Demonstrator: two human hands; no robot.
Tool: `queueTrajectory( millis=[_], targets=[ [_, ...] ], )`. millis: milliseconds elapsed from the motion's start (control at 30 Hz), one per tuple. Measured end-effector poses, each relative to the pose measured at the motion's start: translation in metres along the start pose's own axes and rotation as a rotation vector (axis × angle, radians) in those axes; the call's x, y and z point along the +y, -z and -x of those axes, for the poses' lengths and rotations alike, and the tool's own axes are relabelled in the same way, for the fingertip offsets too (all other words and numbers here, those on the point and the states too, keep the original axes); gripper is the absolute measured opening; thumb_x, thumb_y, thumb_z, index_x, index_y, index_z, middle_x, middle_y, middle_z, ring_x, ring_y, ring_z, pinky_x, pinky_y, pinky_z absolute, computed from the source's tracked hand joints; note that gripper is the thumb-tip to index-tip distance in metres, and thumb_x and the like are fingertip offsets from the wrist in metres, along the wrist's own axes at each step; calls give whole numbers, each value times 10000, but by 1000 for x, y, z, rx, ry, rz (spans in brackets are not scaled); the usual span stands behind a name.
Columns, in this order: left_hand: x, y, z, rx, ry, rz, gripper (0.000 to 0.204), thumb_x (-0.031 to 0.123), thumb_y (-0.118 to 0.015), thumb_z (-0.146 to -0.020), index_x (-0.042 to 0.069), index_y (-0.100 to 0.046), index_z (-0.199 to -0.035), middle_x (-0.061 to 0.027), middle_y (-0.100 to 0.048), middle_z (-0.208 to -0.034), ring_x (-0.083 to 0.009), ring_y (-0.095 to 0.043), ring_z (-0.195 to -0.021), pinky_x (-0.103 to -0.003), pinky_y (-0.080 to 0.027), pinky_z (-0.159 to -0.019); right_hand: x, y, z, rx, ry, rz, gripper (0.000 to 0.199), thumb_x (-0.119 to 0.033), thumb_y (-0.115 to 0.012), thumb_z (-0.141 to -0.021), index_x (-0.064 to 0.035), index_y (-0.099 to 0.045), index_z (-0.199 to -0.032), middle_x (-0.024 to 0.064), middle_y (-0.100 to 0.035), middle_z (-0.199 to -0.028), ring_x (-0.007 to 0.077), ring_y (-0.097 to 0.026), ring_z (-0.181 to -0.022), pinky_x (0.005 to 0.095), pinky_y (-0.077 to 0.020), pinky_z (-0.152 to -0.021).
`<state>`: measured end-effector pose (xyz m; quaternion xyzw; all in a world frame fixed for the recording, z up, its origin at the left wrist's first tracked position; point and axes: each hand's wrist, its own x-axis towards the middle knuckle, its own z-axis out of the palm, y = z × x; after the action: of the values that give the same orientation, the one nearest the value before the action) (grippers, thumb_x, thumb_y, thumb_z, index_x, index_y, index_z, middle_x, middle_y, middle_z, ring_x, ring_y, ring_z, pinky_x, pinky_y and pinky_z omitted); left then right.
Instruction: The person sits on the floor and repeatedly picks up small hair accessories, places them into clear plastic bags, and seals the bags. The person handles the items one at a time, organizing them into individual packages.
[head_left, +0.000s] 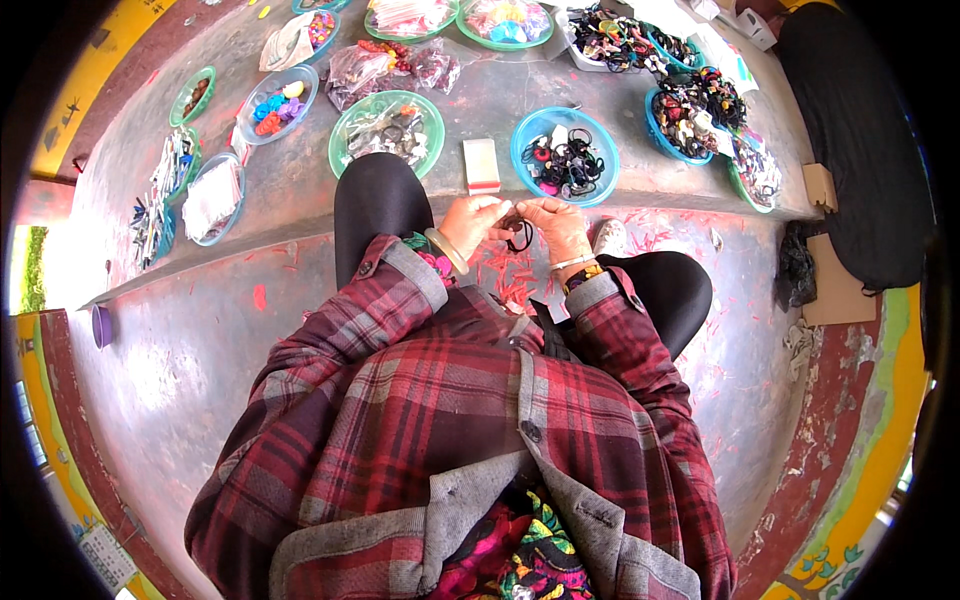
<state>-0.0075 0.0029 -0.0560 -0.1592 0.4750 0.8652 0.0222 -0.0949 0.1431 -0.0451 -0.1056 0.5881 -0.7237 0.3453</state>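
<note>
The dark loop (529, 237) looks matt and cord-like, while the blue basin (519, 160) and green basin (338, 135) are smooth, glossy plastic and the bag (365, 70) thin, crinkled, see-through plastic. The jacket (430, 400) is matt woven cloth, the leggings (675, 290) smooth with a faint sheen. The floor (200, 370) shines, the ledge (475, 115) looks like duller concrete, and the sheet (838, 290) is matt cardboard.

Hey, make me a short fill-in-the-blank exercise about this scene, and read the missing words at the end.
1. The left hand and right hand pinch a dark loop; the one nearer the shoe is the ____ one.
2. The pale box sits between a green bowl and a ____ bowl.
3. At the far left, the small cup is coloured ____.

Missing words: right; blue; purple.
</note>
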Motion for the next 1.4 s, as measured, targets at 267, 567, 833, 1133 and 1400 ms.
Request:
queueTrajectory(
  millis=[267,567,833,1133,1400],
  targets=[
    [13,-6,8,2,-23,-35,286,167,-425,-914,-76,-523,-1028,-158,-595,-942,-232,-611,-847,-276,-519,-702,-16,1,3,-1,46,35,77,-67,-648,-750,-6,-653,-798,49,-636,-736,104,-572,-688,233,-436,-680],
    [35,-14,24,-49,-78,-22,284,165,-418,-912,-71,-526,-1028,-154,-589,-951,-219,-607,-850,-274,-519,-687,-46,-9,16,-43,88,17,108,-111,-626,-778,-19,-632,-723,24,-609,-699,91,-540,-681,240,-406,-684],
    [65,-27,44,-19,-228,-395,275,179,-466,-896,-26,-558,-1054,-95,-607,-924,-146,-604,-760,-259,-527,-591,-56,-18,22,-42,168,65,114,-115,-598,-797,-21,-628,-739,13,-606,-697,82,-523,-676,226,-391,-670],
    [86,-26,49,90,-439,-608,218,163,-490,-885,-8,-608,-951,-72,-622,-868,-94,-583,-658,-235,-493,-517,-53,-10,21,84,149,-138,200,-172,-542,-854,-19,-625,-756,44,-621,-725,115,-562,-670,251,-443,-669],
    [156,84,55,637,-655,-6,204,148,-510,-869,-16,-572,-973,-73,-580,-813,-134,-575,-712,-257,-522,-598,-47,4,7,119,-38,-191,227,-218,-535,-859,-35,-599,-740,51,-606,-697,152,-572,-646,276,-453,-626]
  ],
)
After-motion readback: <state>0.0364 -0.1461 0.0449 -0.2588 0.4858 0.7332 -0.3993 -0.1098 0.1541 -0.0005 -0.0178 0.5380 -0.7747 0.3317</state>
